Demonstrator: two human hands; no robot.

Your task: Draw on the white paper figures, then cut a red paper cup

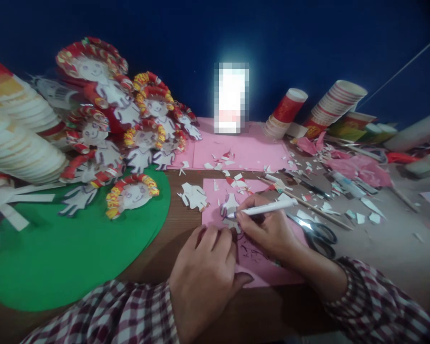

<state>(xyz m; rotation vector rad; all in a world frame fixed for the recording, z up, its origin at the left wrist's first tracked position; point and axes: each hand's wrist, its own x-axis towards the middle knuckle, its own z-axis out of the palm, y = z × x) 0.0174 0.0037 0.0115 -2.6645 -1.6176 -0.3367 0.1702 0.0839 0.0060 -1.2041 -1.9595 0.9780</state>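
Spread across a brown wood-grain table (177, 222): at left of the frame, a rounded green sheet (75, 258); at lower center, a pink sheet (268, 270), with more pink paper (251, 150) laid flat at upper center. Set between green and pink, a white figure cutout (194, 196). Strewn at right of the frame: white paper scraps (374, 218), a thin wooden stick (311, 206), black-handled scissors (305, 223) and crumpled pink tissue (358, 167).
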